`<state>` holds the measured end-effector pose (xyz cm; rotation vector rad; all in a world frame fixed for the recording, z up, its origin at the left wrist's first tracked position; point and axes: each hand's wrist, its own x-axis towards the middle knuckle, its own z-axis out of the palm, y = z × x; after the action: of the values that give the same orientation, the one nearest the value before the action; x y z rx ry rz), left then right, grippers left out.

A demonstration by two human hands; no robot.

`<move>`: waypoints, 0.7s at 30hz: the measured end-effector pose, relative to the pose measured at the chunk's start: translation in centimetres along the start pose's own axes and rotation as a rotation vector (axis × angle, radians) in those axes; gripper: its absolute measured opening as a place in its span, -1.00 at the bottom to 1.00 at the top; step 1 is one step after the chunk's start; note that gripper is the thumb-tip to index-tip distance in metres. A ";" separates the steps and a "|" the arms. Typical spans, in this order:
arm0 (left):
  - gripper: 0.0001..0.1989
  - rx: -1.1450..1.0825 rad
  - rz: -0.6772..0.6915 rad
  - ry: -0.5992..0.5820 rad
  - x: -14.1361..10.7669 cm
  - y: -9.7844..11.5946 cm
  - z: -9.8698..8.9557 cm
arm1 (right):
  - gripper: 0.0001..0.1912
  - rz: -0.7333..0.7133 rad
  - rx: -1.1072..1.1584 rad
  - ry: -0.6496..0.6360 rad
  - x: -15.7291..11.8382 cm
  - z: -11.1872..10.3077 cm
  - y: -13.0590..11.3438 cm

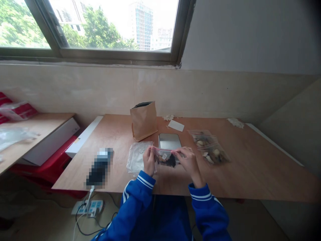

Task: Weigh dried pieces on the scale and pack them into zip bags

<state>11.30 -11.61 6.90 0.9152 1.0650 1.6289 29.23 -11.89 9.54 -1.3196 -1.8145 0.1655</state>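
Between my two hands is a clear zip bag (164,161) with a pinkish seal strip and dark and brown dried pieces inside, plus a small white packet. My left hand (149,161) pinches the left end of its top edge. The fingers of my right hand (187,161) are closed on the seal toward the right end. Just behind the bag lies a flat silver-topped device (170,141), perhaps a small scale. A stack of clear empty-looking bags (136,157) lies beside my left hand. To the right rest filled zip bags (215,154) with pale and dark pieces.
An open brown paper bag (143,121) stands at the back, near a white card (176,125) and crumpled whitish scraps (235,123). A blurred-out phone-like object (99,169) lies at left, its cable running down to a power strip (87,207). Another table (50,125) stands left.
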 end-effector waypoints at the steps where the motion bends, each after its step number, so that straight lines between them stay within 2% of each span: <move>1: -0.47 -0.026 -0.026 0.034 -0.1 0.0 0.2 | -0.58 0.061 0.061 0.006 -0.3 -0.1 0.2; 4: -0.43 -0.061 -0.099 0.052 -0.1 0.1 0.7 | -0.57 0.265 0.281 0.006 -1.0 -0.3 0.8; 5: -0.42 -0.052 -0.122 0.014 -0.1 0.1 0.8 | -0.57 0.320 0.352 0.012 -1.3 -0.3 1.0; 7: -0.41 0.018 -0.137 -0.133 0.0 0.2 0.7 | -0.55 0.417 0.475 0.066 -1.5 -0.3 1.6; 9: -0.42 0.159 -0.062 -0.309 0.4 0.5 0.1 | -0.50 0.522 0.566 0.171 -1.7 -0.8 2.9; 10: -0.46 0.243 0.009 -0.362 0.7 0.6 -0.4 | -0.47 0.577 0.588 0.230 -1.8 -1.3 4.0; 11: -0.52 0.320 0.092 -0.358 1.2 0.6 -1.1 | -0.45 0.627 0.590 0.277 -1.9 -2.1 5.4; 12: -0.59 0.387 0.170 -0.300 1.9 0.6 -1.9 | -0.43 0.663 0.557 0.321 -2.0 -3.1 7.0; 14: -0.65 0.501 0.278 -0.059 3.9 0.3 -3.9 | -0.41 0.706 0.423 0.325 -2.2 -5.6 10.8; 16: -0.45 0.638 0.339 0.155 6.5 -0.3 -6.0 | -0.40 0.694 0.299 0.272 -2.4 -8.3 14.8; 17: -0.31 0.703 0.348 0.216 8.0 -0.8 -6.9 | -0.39 0.670 0.258 0.244 -2.5 -9.5 16.6; 19: -0.07 0.803 0.324 0.266 11.0 -1.7 -8.5 | -0.36 0.646 0.107 0.212 -2.9 -11.0 19.2; 21: 0.06 0.842 0.253 0.271 13.5 -2.5 -9.5 | -0.27 0.576 -0.151 0.280 -3.6 -11.0 20.0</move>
<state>-0.21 -0.41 2.51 1.4329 1.9623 1.5259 51.39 -10.24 3.29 -1.8485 -1.1978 0.1432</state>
